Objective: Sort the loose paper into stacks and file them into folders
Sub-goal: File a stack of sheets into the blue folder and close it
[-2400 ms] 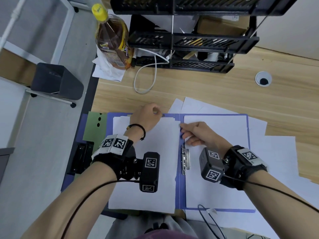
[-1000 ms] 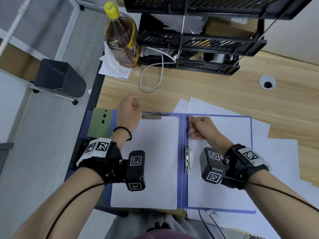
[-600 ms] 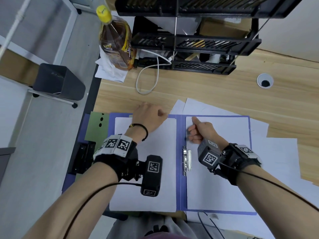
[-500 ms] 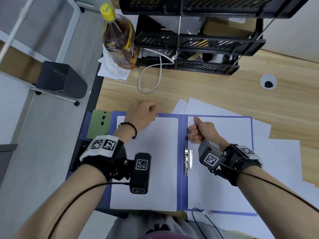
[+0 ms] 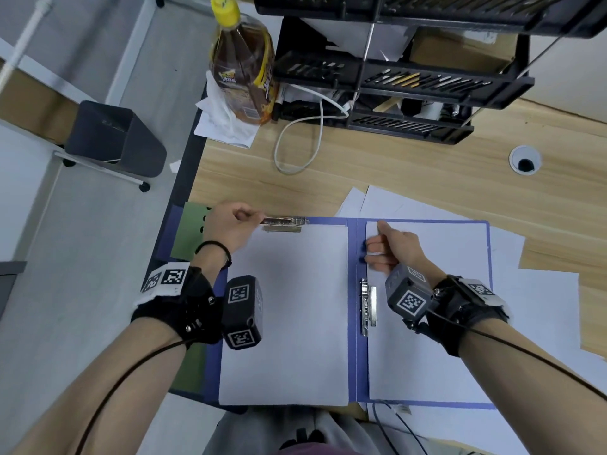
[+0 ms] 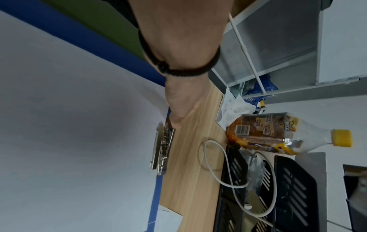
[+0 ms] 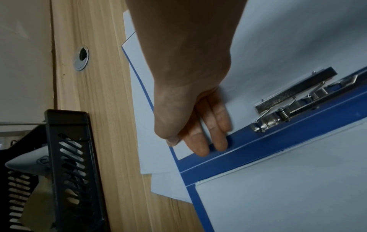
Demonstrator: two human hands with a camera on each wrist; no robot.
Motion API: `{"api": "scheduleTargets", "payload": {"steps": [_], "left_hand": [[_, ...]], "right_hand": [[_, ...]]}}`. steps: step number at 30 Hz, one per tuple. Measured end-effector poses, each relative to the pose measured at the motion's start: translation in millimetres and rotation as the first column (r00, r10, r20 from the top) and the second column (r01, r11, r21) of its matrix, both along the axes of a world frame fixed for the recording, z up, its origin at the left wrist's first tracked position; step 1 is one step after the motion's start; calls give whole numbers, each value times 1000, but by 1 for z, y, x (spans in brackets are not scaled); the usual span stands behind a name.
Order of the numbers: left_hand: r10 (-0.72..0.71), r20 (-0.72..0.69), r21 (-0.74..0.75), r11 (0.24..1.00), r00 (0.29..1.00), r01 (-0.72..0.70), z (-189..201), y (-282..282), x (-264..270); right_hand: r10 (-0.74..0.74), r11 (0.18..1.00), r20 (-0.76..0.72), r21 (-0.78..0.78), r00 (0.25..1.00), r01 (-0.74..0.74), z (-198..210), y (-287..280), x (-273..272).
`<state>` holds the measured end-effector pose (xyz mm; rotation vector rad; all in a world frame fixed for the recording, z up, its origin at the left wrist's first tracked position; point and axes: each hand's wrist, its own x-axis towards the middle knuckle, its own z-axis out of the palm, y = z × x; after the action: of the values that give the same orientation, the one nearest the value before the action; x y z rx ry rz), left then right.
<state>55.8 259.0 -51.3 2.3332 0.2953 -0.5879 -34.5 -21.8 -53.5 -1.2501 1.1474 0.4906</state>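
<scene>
The blue folder lies open on the desk. The left hand has curled fingers pinching the lever end of the top clip, at the far edge of the left stack. The right hand presses loosely bent fingers and thumb on the far-left corner of the right stack, gripping nothing. This looks like clamping, so square the sheets under the bar, lower the lever slowly and keep the folder pinned.

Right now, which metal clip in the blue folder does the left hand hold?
The top clip, at the left paper stack's far edge; the left hand pinches its end. The spine clip lies untouched.
</scene>
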Motion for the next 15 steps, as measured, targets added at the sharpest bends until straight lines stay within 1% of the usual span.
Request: {"api": "scheduleTargets", "payload": {"steps": [3,5,8,9,12,14,15], "left_hand": [[-45,83,73,997,996,39,-2,2,-5],[-39,131,72,997,991,30,-2,1,-6],[62,80,12,998,995,-63,-3,3,-5],[65,69,14,998,995,-66,-2,3,-4],[-3,91,62,998,996,-2,1,2,-2],[11,110,14,1000,994,-13,2,2,-3],[62,121,-39,998,991,-57,4,2,-6]], "right_hand": [[1,1000,-1,1,1000,-1,-1,0,1],[-9,1000,-2,4,1000,9,-1,0,1],[-4,1000,6,-6,1000,4,-2,1,1],[8,1000,6,-11,1000,-8,-3,1,1],[14,1000,7,-21,1000,-14,-4,0,1],[-4,1000,17,-14,1000,4,-2,1,0],[-6,1000,18,-8,1000,6,-2,1,-1]]}}
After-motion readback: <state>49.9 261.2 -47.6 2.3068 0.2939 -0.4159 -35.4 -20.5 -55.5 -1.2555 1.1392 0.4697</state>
